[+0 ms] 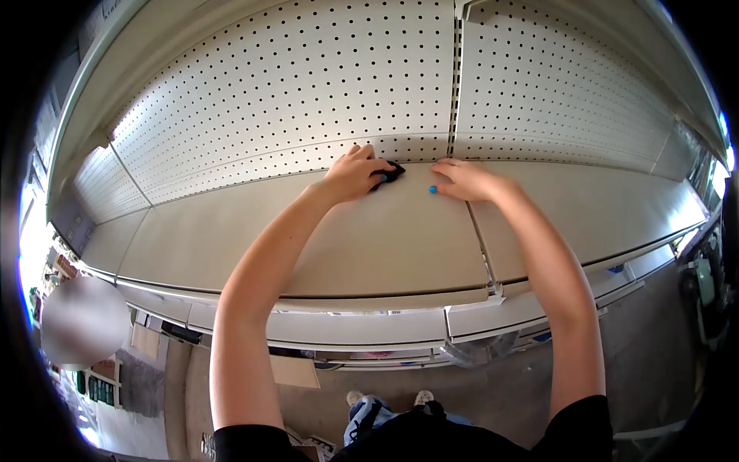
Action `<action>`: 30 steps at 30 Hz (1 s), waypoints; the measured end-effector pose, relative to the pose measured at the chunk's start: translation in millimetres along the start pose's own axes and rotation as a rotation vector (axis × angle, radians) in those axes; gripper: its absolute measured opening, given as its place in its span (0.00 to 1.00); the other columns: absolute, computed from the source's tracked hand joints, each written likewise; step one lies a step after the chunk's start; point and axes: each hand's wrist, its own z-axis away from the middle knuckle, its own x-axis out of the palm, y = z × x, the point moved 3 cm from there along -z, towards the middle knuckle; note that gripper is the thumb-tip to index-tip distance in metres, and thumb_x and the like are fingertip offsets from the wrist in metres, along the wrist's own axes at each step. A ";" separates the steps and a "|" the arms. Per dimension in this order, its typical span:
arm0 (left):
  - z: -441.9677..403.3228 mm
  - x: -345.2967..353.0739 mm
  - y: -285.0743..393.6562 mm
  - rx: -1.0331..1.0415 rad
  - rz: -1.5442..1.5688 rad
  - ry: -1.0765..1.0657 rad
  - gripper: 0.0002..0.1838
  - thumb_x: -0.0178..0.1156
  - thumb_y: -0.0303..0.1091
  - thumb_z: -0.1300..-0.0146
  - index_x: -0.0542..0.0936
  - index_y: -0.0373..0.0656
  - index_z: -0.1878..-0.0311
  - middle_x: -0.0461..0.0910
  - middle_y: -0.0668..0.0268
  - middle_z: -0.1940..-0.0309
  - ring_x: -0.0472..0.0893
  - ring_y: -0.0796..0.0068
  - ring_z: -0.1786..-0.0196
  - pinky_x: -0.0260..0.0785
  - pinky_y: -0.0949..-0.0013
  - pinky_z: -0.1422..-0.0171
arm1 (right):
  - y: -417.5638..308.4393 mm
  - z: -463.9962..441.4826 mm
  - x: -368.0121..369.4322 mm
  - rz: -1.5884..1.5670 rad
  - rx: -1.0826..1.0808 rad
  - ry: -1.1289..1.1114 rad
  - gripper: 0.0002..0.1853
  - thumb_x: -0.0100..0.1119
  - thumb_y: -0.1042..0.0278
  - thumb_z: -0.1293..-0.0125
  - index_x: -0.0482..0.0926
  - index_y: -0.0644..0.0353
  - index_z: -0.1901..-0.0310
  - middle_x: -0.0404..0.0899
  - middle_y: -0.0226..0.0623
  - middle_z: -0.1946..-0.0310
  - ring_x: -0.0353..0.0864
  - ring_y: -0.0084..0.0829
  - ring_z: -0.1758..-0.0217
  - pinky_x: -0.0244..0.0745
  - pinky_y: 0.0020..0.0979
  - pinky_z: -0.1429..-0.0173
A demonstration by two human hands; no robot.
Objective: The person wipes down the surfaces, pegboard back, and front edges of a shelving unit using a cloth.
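My left hand [356, 175] is closed around a small black item [394, 172], perhaps a bunched cloth; its kind is not clear. It rests on the pale shelf [385, 239], close to the foot of the pegboard [346, 85]. Just right of it, my right hand [467, 180] is at the shelf's back edge with thumb and fingers apart and nothing in it. Its fingertips are near the bottom of the pegboard, beside the seam between two shelf panels. Blue polish shows on both thumbnails.
A slotted upright [456, 77] divides the pegboard panels. Lower shelves [362, 329] run beneath, with clear plastic [469, 353] hanging at one edge. A flat tan board [292, 371] is low near the floor [493, 400]. Stocked shelves [100, 385] stand at far left.
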 end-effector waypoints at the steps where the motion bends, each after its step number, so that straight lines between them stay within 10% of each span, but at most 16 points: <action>1: 7.3 -1.5 8.1 0.076 0.024 0.035 0.16 0.60 0.33 0.40 0.81 0.63 0.48 0.71 0.69 0.57 0.69 0.67 0.49 0.68 0.63 0.44 | 2.1 -1.3 3.0 -0.031 -0.007 0.006 0.32 0.47 0.45 0.32 0.61 0.53 0.31 0.54 0.37 0.28 0.57 0.39 0.27 0.58 0.38 0.27; 30: 18.1 1.0 30.1 0.324 0.133 -0.020 0.20 0.63 0.30 0.43 0.81 0.65 0.48 0.70 0.69 0.57 0.68 0.63 0.51 0.69 0.61 0.44 | 3.8 8.3 0.8 -0.056 -0.015 0.048 0.30 0.49 0.45 0.32 0.63 0.52 0.33 0.58 0.35 0.30 0.59 0.37 0.28 0.60 0.37 0.29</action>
